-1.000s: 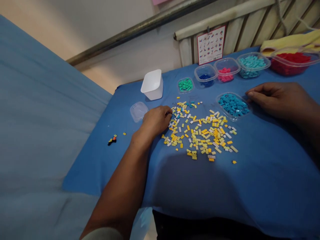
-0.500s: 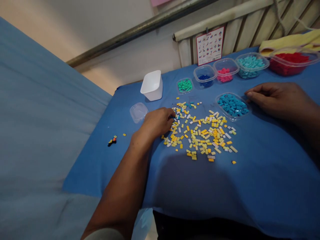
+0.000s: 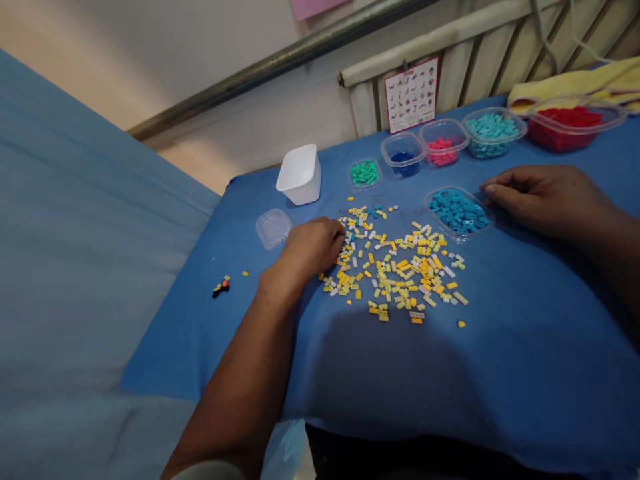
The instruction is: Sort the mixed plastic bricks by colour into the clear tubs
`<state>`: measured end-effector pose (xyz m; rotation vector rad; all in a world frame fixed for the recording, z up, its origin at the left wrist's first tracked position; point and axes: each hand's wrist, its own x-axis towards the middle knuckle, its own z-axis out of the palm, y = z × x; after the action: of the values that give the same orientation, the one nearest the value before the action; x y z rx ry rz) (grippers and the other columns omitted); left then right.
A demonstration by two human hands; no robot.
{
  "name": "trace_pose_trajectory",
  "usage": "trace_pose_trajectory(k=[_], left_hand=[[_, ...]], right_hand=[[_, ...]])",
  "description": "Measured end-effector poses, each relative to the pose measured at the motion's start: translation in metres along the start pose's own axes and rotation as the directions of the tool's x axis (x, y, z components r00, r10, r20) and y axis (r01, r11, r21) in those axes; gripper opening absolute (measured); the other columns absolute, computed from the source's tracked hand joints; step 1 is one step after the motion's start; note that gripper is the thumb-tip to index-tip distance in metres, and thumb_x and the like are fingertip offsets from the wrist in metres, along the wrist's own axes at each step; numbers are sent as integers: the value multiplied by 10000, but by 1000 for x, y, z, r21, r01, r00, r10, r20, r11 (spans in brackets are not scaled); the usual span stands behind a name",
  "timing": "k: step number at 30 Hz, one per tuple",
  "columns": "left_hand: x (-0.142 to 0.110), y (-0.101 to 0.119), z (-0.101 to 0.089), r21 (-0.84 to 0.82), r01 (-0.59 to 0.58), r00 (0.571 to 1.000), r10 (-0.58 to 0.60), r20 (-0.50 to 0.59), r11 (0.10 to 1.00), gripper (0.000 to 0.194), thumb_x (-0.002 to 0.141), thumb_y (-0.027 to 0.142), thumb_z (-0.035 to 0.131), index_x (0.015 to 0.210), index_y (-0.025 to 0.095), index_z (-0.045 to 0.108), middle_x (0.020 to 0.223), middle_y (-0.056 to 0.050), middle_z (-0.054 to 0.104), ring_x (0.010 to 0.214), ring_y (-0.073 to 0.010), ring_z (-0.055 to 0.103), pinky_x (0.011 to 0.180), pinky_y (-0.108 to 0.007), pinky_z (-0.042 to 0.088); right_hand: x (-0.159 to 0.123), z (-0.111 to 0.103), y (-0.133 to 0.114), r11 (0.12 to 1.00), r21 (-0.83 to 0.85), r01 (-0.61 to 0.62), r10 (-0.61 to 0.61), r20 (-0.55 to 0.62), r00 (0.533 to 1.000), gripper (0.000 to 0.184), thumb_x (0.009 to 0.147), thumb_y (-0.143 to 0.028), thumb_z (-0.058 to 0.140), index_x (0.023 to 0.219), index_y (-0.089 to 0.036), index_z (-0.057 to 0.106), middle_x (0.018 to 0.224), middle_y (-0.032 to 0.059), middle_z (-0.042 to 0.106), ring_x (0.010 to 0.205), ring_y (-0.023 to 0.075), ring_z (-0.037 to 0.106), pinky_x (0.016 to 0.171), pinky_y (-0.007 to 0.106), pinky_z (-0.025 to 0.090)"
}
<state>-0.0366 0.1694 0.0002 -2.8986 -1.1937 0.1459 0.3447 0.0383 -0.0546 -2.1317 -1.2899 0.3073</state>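
A scatter of small yellow, white and orange bricks lies on the blue cloth-covered table. My left hand rests at the scatter's left edge, fingers curled and pinched among the bricks; what they hold is too small to make out. My right hand lies palm down on the cloth with fingers curled loosely, its fingertips beside a clear tub of blue bricks. Nothing shows in that hand.
At the back stand clear tubs of green, dark blue, pink, light teal and red bricks. A white cup and a clear lid sit left. A few black and orange bits lie apart. A picture card leans behind.
My left hand's fingertips have shifted slightly within the left edge of the brick scatter. The view has drifted a little; my right hand stays put.
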Motion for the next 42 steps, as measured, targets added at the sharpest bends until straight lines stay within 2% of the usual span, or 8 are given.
trace_pose_trajectory(k=[9, 13, 19, 22, 24, 30, 35, 42], left_hand=[[3, -2, -1, -28, -20, 1000, 21, 16, 999, 246, 1075, 215, 561, 1110, 179, 802, 1116, -114, 783, 982, -288, 726, 780, -373, 448], [0, -13, 1, -278, -21, 997, 0, -75, 960, 235, 1066, 247, 589, 1120, 173, 806, 1036, -78, 797, 852, -225, 698, 753, -348, 441], [1, -16, 0, -771, -11, 965, -195, -175, 637, 259, 985, 405, 731, 1066, 172, 811, 911, -46, 757, 742, -156, 621, 675, -281, 449], [8, -3, 1, -889, -2, 965, -231, -121, 457, 318, 931, 444, 801, 1085, 166, 806, 859, -34, 720, 694, -133, 580, 644, -262, 444], [16, 9, 1, -904, -8, 979, -182, -94, 427, 333, 921, 455, 819, 1068, 156, 803, 822, -27, 701, 677, -125, 563, 637, -257, 439], [67, 62, -7, -826, -119, 993, 44, -114, 551, 207, 976, 341, 722, 1004, 149, 796, 794, -29, 699, 701, -149, 593, 658, -282, 447], [120, 108, -9, -740, -178, 984, 109, -141, 649, 117, 990, 191, 698, 949, 127, 788, 868, -48, 743, 775, -168, 629, 716, -307, 457], [150, 124, -10, -631, -187, 982, 138, -126, 753, 57, 961, 175, 759, 942, 136, 795, 899, -58, 774, 815, -194, 670, 740, -334, 463]], right_hand=[[0, 2, 3, 1000, 27, 11, -11, 8, 1000, 179, 960, -319, 711, 1008, -236, 863, 939, 60, 845, 866, 242, 740, 806, 381, 510], [0, 3, 5, 999, 40, 18, -18, -7, 1000, 179, 944, -323, 715, 992, -238, 865, 915, 59, 836, 830, 235, 724, 787, 377, 508], [4, 6, 12, 994, 92, 64, -65, -1, 998, 217, 942, -365, 700, 1001, -227, 858, 914, 67, 841, 824, 247, 732, 791, 392, 513], [6, 8, 15, 990, 101, 100, -101, -1, 995, 227, 962, -384, 680, 993, -229, 844, 932, 82, 847, 855, 273, 754, 817, 417, 531], [8, 8, 16, 987, 103, 120, -120, 1, 993, 230, 975, -387, 668, 984, -230, 835, 952, 91, 851, 882, 286, 766, 848, 430, 549], [12, 8, 15, 982, 126, 141, -144, 18, 989, 214, 968, -392, 647, 955, -265, 819, 959, 56, 857, 892, 290, 788, 833, 421, 586], [14, 7, 14, 982, 131, 138, -142, 23, 990, 205, 953, -407, 654, 943, -295, 826, 942, 39, 861, 872, 283, 789, 809, 408, 585], [17, 9, 15, 971, 180, 156, -162, 21, 987, 224, 967, -430, 648, 949, -299, 829, 937, 31, 863, 898, 291, 796, 841, 428, 597]])
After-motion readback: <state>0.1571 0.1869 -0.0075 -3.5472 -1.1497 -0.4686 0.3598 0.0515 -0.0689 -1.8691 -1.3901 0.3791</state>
